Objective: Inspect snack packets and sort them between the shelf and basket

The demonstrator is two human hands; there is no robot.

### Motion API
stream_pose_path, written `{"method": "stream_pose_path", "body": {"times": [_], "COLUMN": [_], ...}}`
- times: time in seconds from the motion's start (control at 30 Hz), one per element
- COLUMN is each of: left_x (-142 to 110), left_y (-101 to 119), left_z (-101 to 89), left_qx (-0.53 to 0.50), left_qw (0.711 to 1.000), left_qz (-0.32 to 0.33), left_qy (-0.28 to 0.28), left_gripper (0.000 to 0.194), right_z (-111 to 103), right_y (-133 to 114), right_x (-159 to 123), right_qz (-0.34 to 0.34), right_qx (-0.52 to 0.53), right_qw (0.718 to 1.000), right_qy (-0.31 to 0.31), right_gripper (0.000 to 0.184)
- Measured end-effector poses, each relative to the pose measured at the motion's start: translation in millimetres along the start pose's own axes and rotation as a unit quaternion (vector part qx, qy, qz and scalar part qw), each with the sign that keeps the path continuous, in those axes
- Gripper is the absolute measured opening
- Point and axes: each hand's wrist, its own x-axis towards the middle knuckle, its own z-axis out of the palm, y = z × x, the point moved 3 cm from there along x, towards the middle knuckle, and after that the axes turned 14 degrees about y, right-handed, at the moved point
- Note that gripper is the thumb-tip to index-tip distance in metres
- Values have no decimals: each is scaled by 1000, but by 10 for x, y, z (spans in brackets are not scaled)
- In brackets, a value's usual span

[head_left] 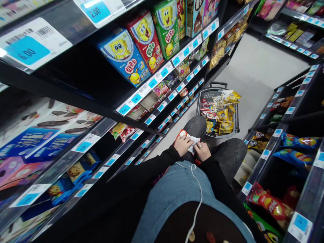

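Note:
A red and white snack packet (194,139) rests over my bent knee, between my two hands. My left hand (183,145) is closed on its left part, with the fingers curled over the top. From the right, my right hand (202,151), with a ring on one finger, grips the packet's other side. My fingers hide part of the packet, and its print is too small to read. Just beyond my knees stands a grey shopping basket (237,119), filled with yellow, white and red snack bags (224,114).
Shelves rise close on my left, with blue (125,57), red (146,42) and green (167,28) cartoon snack boxes. Low shelves on my right hold chip bags (274,204). Pale aisle floor (249,64) runs ahead past the basket. A white cable (199,206) hangs down my front.

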Motion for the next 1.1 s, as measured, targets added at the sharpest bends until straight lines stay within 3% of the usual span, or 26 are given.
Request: {"method": "stream_pose_path", "body": {"times": [0.13,0.3,0.5,0.63,0.7,0.8,0.9,1.0,1.03,1.1], "left_x": [-46,-22,-53,-155,-214,-297,-358,-402,-416,-442], "left_y": [-21,-5,-26,-83,-125,-186,-250,-315,-336,-373], "left_z": [31,15,41,47,38,29,24,30,35,47], "left_qx": [-12,-12,-20,-26,-34,-54,-71,-75,-79,-95], "left_qw": [999,999,998,996,993,984,979,984,984,983], "left_qz": [42,25,51,82,107,165,168,93,60,-7], "left_qy": [-17,-18,-17,9,28,50,87,135,147,159], "left_gripper": [25,24,26,30,31,32,32,32,31,31], "right_z": [46,56,24,44,59,92,165,291,324,359], "right_y": [35,28,32,1,-19,-22,23,64,68,75], "right_x": [-60,-62,-54,-95,-101,-98,-130,-176,-179,-176], "right_qz": [15,81,67,60,103,236,410,526,533,521], "right_qx": [27,37,31,67,100,143,194,324,365,417], "right_qw": [999,994,995,994,986,951,875,778,757,742], "right_qy": [20,63,68,58,83,142,166,114,93,65], "right_gripper": [24,22,20,19,20,23,25,35,36,36]}}
